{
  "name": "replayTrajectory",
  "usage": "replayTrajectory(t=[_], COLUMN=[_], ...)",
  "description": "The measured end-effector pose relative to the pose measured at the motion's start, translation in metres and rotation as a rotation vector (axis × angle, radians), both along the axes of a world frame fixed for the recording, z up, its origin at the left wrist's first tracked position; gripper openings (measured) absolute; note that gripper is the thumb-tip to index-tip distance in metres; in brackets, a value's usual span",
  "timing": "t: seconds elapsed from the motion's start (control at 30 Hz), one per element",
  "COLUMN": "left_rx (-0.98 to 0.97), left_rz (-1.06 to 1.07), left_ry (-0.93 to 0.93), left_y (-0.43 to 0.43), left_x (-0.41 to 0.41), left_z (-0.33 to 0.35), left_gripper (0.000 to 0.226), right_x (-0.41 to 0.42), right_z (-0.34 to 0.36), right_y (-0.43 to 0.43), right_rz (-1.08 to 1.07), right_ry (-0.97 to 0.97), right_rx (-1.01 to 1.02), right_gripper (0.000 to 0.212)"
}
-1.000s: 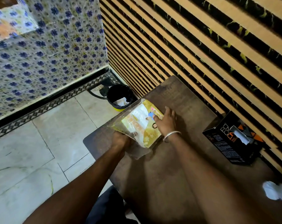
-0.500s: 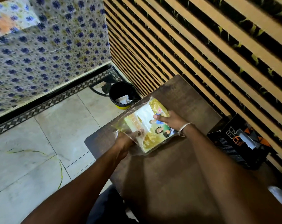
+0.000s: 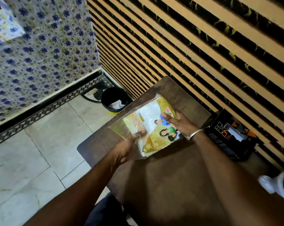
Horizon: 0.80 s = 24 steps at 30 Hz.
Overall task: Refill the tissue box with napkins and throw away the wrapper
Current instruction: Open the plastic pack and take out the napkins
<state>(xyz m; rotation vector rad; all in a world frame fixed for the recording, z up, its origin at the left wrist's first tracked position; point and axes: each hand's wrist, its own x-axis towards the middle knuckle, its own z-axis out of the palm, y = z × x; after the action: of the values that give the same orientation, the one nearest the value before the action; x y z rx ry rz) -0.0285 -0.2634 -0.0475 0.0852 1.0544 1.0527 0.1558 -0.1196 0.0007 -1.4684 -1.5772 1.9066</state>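
Note:
A napkin pack (image 3: 150, 128) in a clear plastic wrapper with a yellow and white print lies on the dark wooden table (image 3: 170, 185), near its far left corner. My left hand (image 3: 124, 150) grips the loose wrapper at the pack's near left end, fingers reaching inside the plastic. My right hand (image 3: 178, 123), with a metal bangle at the wrist, holds the pack's right side. A black tissue box (image 3: 227, 136) with a white tissue showing at its slot stands to the right, against the wall.
A black bin (image 3: 114, 100) with a yellow base and white paper inside stands on the tiled floor beyond the table's far left edge. A slatted wall runs along the table's right side. A white object (image 3: 274, 186) lies at the right edge.
The pack has turned slightly and my right hand has slid onto its right side. My left hand has pushed further into the wrapper's open end.

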Motion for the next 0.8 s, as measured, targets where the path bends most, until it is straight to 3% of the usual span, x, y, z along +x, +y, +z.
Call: replayTrajectory(t=[0.1, 0.2, 0.33, 0.47, 0.6, 0.7, 0.8], left_rx=[-0.051, 0.071, 0.146, 0.146, 0.148, 0.131, 0.119], left_rz=[-0.018, -0.005, 0.013, 0.15, 0.259, 0.28, 0.139], left_ry=[0.167, 0.374, 0.415, 0.434, 0.435, 0.439, 0.427], left_y=[0.003, 0.005, 0.009, 0.011, 0.005, 0.0, -0.004], left_x=[0.0, -0.008, -0.038, -0.091, -0.134, -0.144, -0.139], left_z=[-0.004, -0.004, 0.004, 0.012, 0.022, 0.034, 0.036], left_gripper=[0.029, 0.031, 0.04, 0.041, 0.047, 0.044, 0.036], right_x=[0.013, 0.025, 0.043, 0.058, 0.049, 0.034, 0.023], right_z=[-0.007, -0.015, -0.026, -0.042, -0.057, -0.073, -0.096], right_y=[-0.004, -0.009, -0.004, 0.01, 0.023, 0.035, 0.048], right_rz=[-0.1, -0.203, -0.413, -0.718, -0.877, -0.95, -0.938], right_ry=[0.029, 0.035, -0.108, -0.176, -0.202, -0.182, -0.145], right_rx=[-0.053, -0.083, 0.055, 0.025, -0.077, -0.064, -0.051], right_gripper=[0.045, 0.021, 0.018, 0.006, 0.019, 0.002, 0.046])
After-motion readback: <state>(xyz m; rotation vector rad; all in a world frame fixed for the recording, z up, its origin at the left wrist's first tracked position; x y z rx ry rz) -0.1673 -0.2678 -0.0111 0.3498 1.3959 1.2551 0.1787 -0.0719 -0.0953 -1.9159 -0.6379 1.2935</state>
